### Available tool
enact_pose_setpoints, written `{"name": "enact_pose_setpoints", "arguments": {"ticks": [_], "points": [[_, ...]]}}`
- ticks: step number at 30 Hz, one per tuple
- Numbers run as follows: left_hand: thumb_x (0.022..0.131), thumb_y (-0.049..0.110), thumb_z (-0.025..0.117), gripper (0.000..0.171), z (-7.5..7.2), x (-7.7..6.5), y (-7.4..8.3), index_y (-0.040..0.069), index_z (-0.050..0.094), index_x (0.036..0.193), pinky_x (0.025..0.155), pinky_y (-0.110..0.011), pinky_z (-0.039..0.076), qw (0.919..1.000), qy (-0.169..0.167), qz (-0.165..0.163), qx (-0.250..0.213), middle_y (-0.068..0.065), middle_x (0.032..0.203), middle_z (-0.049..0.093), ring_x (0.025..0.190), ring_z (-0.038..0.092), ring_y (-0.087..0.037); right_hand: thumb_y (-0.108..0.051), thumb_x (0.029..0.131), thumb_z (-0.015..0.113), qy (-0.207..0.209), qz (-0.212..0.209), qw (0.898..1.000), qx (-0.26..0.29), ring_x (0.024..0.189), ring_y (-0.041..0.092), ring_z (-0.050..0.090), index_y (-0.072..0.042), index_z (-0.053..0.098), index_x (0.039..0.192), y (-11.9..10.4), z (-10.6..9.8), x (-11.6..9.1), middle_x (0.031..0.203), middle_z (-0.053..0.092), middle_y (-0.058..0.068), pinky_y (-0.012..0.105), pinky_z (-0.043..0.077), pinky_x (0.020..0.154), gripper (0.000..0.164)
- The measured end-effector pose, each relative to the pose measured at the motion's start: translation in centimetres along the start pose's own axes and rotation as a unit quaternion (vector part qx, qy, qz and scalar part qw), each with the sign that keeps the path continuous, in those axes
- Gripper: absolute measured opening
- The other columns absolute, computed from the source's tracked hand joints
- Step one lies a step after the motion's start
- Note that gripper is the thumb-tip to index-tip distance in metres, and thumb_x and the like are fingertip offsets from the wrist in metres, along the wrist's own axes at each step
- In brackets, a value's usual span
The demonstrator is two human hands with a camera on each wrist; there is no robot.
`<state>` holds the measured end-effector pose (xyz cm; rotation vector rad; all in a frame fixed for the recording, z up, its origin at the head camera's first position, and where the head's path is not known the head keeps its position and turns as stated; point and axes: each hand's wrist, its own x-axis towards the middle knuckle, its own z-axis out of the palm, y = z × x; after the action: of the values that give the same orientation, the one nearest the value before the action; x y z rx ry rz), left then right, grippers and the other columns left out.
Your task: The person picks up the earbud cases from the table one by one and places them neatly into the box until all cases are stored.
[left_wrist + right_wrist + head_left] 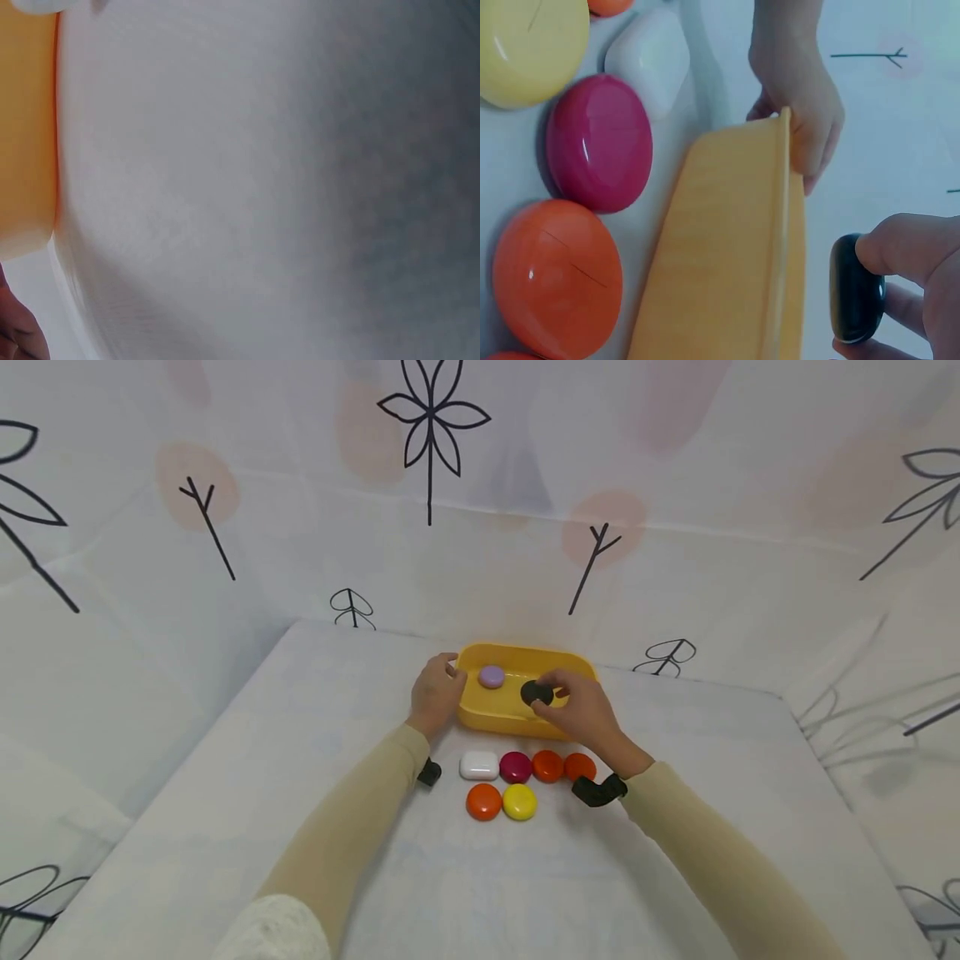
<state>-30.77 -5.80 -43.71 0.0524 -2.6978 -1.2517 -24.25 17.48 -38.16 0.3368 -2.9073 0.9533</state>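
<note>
In the head view a yellow tray (498, 724) stands toward the back of the table. My left hand (437, 696) grips its left end, and the right wrist view shows that hand (802, 97) with its fingers at the rim. A round black disc (534, 693) is pinched between the thumb and fingers of my right hand (585, 710), over the tray's right half. Seen from the right wrist, the black disc (851, 289) is smooth with rounded edges. One lilac disc (491, 677) lies inside the tray at the left.
In front of the tray sit a white rounded rectangular piece (479, 766), a crimson disc (515, 767) and two orange-red discs (547, 766). Nearer lie an orange disc (483, 802) and a yellow disc (519, 802). A patterned cloth (480, 560) hangs behind the table.
</note>
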Motion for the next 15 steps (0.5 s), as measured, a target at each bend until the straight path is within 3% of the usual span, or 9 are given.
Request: {"name": "enact_pose_setpoints", "arguments": {"ticks": [15], "points": [[0.088,0.024,0.052,0.044,0.3,0.2,-0.4,0.011,0.057,0.129,0.08,-0.038,0.049,0.9999,0.006,0.01,-0.006,-0.006,0.102,0.062,0.089,0.059,-0.022,-0.026,0.083,0.073,-0.003,-0.022,1.0,0.005,0.108,0.029,0.058,-0.014,0.064,0.115,-1.0,-0.9,-4.7,0.118,0.065,0.005,0.044,0.052,0.086,0.035]]}}
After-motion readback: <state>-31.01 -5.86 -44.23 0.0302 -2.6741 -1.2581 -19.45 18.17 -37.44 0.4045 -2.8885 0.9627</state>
